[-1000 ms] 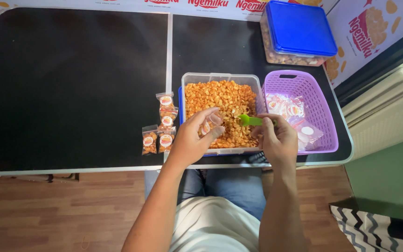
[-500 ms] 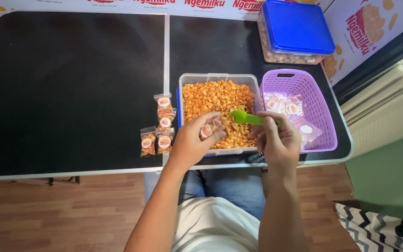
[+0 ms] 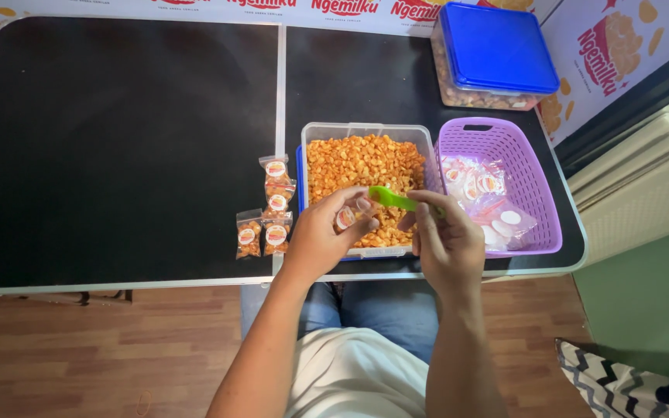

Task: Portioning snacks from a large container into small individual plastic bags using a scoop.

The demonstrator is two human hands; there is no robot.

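Over the clear tub [image 3: 366, 133] of orange snack pieces [image 3: 361, 166], both hands are busy. The left hand [image 3: 320, 236] pinches a small clear bag [image 3: 348, 217] with a round sticker, fingers curled around it, holding it just above the near end of the tub. The right hand [image 3: 444, 240] grips the handle of a green scoop [image 3: 387, 198], its bowl tilted toward the mouth of the bag and almost touching the left fingertips. Whether the scoop carries any snack pieces I can't tell.

The tub sits near the front edge of the black table [image 3: 118, 139], on a blue lid that peeks out along its left side. Just beside it on the left lie four filled bags [image 3: 266, 209], each with the same round sticker, two nearer the table edge and two stacked above them. Touching the tub on the right is a purple basket [image 3: 505, 135] holding a heap of empty stickered bags [image 3: 480, 193]. Further back, well apart from the hands, stands a second container with a blue lid [image 3: 497, 46], snack pieces showing through its clear wall. Below the table edge, jeans and a white shirt are in view.
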